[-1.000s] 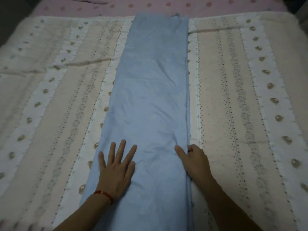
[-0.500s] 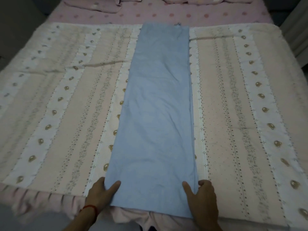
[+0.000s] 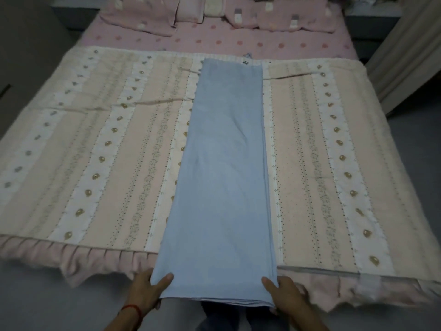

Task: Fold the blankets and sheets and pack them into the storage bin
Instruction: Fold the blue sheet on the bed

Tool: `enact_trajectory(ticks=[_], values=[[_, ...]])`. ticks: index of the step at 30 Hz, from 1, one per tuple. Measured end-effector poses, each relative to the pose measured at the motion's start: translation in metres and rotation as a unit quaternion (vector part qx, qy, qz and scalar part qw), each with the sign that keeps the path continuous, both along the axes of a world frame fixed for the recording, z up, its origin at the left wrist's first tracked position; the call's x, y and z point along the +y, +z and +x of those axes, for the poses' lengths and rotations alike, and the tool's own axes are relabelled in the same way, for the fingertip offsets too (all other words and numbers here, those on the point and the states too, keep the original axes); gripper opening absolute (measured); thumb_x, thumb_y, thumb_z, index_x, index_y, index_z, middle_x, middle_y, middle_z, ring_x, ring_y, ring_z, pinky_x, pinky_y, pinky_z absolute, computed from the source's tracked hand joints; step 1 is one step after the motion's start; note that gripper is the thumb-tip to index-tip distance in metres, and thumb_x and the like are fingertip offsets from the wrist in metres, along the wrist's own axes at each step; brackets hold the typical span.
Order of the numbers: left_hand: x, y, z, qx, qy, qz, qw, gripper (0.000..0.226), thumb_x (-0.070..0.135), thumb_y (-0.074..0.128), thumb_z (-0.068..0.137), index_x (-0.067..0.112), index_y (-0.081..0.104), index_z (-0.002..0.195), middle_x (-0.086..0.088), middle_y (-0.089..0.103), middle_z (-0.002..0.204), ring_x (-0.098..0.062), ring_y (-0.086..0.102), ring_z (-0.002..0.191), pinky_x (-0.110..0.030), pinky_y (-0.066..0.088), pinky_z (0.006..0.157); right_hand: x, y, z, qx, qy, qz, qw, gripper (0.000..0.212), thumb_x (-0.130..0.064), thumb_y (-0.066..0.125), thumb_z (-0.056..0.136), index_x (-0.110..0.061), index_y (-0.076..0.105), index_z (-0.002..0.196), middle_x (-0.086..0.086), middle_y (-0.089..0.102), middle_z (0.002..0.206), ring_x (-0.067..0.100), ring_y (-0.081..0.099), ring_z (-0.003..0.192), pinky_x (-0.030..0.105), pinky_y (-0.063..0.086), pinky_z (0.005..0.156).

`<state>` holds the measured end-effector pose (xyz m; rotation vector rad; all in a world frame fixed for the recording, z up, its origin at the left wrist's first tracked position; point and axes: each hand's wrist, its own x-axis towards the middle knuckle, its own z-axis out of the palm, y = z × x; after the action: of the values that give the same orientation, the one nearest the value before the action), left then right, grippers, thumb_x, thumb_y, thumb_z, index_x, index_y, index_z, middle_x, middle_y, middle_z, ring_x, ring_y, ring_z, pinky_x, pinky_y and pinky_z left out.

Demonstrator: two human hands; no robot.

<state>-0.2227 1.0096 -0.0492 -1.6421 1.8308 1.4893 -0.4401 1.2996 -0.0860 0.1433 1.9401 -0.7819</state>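
Observation:
A light blue sheet [image 3: 226, 175], folded into a long narrow strip, lies down the middle of the bed from the far end to the near edge. Its near end hangs slightly past the bed's edge. My left hand [image 3: 148, 291] grips the strip's near left corner, thumb on top. My right hand [image 3: 287, 296] grips the near right corner the same way. Under the strip a beige and white patterned blanket [image 3: 95, 163] is spread flat across the bed. No storage bin is in view.
Pink pillows [image 3: 148, 17] lie at the head of the bed on a pink dotted sheet [image 3: 214, 41]. A pink ruffled bed skirt [image 3: 95, 256] hangs along the near edge. Grey floor [image 3: 35, 302] lies below. A curtain [image 3: 405, 44] hangs at the right.
My hands slid down the blue strip from its lower part to its near end and took hold of both corners. The view pulled back, showing the whole bed.

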Motion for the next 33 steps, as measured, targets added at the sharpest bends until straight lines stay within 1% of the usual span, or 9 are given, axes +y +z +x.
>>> enact_trajectory(ticks=[5,7,10,13,17,23,26,29,33], values=[[0.023,0.019,0.064,-0.045,-0.015,0.025,0.999,0.060,0.060,0.091,0.054,0.021,0.069,0.093,0.005,0.075,0.082,-0.013,0.072,0.075,-0.033,0.057,0.070,0.032,0.036,0.017,0.010,0.092,-0.051,0.994,0.056,-0.026,0.085,0.081,-0.027,0.056,0.128,-0.015,0.069,0.123,0.010,0.066,0.116,0.006,0.046,0.088],[0.033,0.025,0.078,-0.010,-0.016,0.011,1.000,0.071,0.068,0.090,0.044,0.021,0.069,0.093,0.006,0.074,0.084,-0.011,0.071,0.083,-0.030,0.054,0.075,0.034,0.048,0.007,0.002,0.129,-0.077,0.989,0.075,-0.036,0.092,0.069,-0.033,0.051,0.133,-0.031,0.069,0.117,-0.007,0.065,0.111,0.006,0.047,0.088],[0.026,0.044,0.074,0.013,0.035,0.006,0.999,0.080,0.057,0.094,0.043,0.015,0.061,0.104,-0.005,0.071,0.093,-0.020,0.071,0.079,-0.037,0.055,0.076,0.024,0.061,0.004,0.034,0.125,-0.108,0.986,0.070,-0.005,0.086,0.074,-0.032,0.051,0.128,-0.045,0.065,0.103,-0.020,0.062,0.101,0.003,0.045,0.085],[-0.001,0.066,0.042,0.055,0.021,0.006,0.998,0.065,0.022,0.089,0.074,0.031,0.054,0.129,-0.009,0.069,0.111,-0.031,0.071,0.064,-0.036,0.058,0.060,0.018,0.061,0.005,0.047,0.011,-0.095,0.994,0.064,-0.006,0.087,0.073,-0.017,0.061,0.130,-0.022,0.073,0.107,0.002,0.070,0.100,0.014,0.052,0.082],[-0.033,0.099,-0.023,0.106,0.017,0.011,0.994,0.010,0.006,0.070,0.091,0.008,0.079,0.089,-0.025,0.071,0.077,-0.033,0.062,0.054,-0.030,0.050,0.048,-0.009,0.086,-0.035,0.049,-0.138,-0.103,0.984,0.025,-0.009,0.076,0.088,-0.022,0.073,0.109,0.008,0.075,0.102,0.021,0.071,0.085,0.027,0.056,0.068],[-0.111,0.089,-0.135,0.142,0.175,0.189,0.956,0.046,0.021,0.044,0.090,-0.013,0.062,0.114,-0.034,0.068,0.109,-0.050,0.065,0.105,-0.037,0.062,0.069,-0.072,0.081,-0.130,-0.059,-0.305,-0.194,0.930,0.017,-0.004,0.063,0.093,0.007,0.074,0.100,0.029,0.074,0.096,0.029,0.071,0.072,0.030,0.061,0.064],[-0.145,0.069,-0.182,0.121,0.144,0.204,0.961,0.053,0.018,0.039,0.076,-0.015,0.063,0.109,-0.034,0.068,0.111,-0.043,0.068,0.105,-0.035,0.061,0.073,-0.104,0.052,-0.178,-0.083,-0.319,-0.191,0.925,0.028,-0.017,0.046,0.098,0.003,0.065,0.104,0.025,0.076,0.094,0.028,0.075,0.072,0.029,0.056,0.062],[-0.163,0.034,-0.219,0.074,0.071,0.110,0.989,0.031,0.001,0.046,0.089,-0.018,0.064,0.107,-0.028,0.072,0.104,-0.035,0.074,0.087,-0.036,0.062,0.074,-0.133,0.022,-0.218,-0.091,-0.295,-0.181,0.934,0.032,-0.014,0.041,0.089,0.006,0.060,0.104,0.024,0.076,0.097,0.029,0.074,0.071,0.026,0.051,0.055],[-0.173,-0.040,-0.237,-0.020,-0.039,-0.056,0.997,0.030,0.026,0.071,0.091,0.009,0.065,0.114,-0.009,0.068,0.091,-0.024,0.064,0.076,-0.029,0.054,0.061,-0.154,-0.035,-0.232,0.059,-0.118,-0.102,0.986,0.015,-0.015,0.060,0.088,-0.006,0.066,0.078,0.013,0.073,0.076,0.022,0.059,0.063,0.027,0.040,0.055]])
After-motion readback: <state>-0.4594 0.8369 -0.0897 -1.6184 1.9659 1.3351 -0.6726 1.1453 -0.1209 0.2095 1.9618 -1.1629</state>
